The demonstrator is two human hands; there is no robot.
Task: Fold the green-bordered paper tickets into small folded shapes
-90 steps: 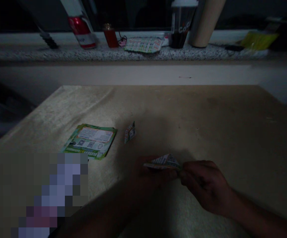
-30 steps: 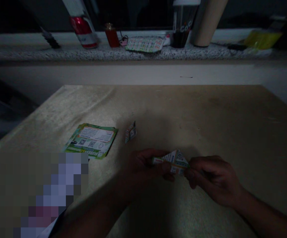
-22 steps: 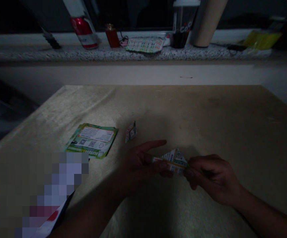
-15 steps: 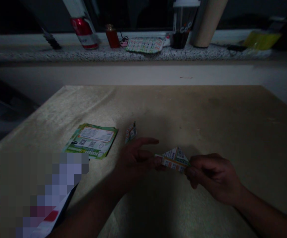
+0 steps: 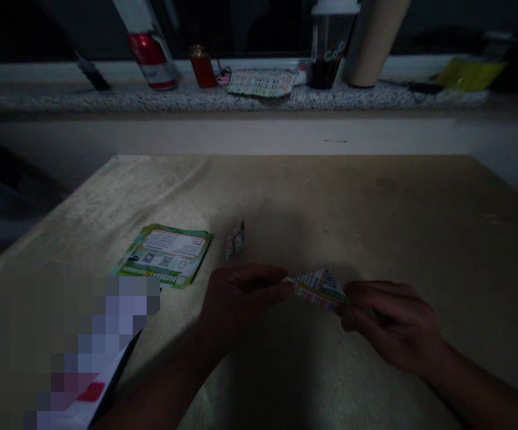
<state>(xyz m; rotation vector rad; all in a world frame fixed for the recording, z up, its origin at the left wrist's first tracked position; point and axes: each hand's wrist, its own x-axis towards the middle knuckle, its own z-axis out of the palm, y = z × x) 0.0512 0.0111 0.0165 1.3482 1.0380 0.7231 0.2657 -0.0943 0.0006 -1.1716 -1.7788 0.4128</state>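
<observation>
A small printed paper folded into a triangle (image 5: 319,286) hangs just above the tan table (image 5: 375,209), near its front middle. My left hand (image 5: 236,295) pinches the paper's left corner with curled fingers. My right hand (image 5: 387,325) grips the right corner between thumb and fingers. A tiny folded paper piece (image 5: 234,239) stands on the table just beyond my left hand. A green printed leaflet (image 5: 165,255) lies flat to the left of it.
A speckled ledge (image 5: 107,95) runs behind the table with a red can (image 5: 152,60), a small red bottle (image 5: 202,67), a printed sheet (image 5: 261,82), a dark cup (image 5: 328,45), a cardboard tube (image 5: 370,42) and a yellow item (image 5: 469,71). A blurred patch covers the lower left.
My left hand's fingers, stretched out half a second ago, have curled back onto the paper's left corner. The folded paper has shifted slightly right and tilted flatter.
</observation>
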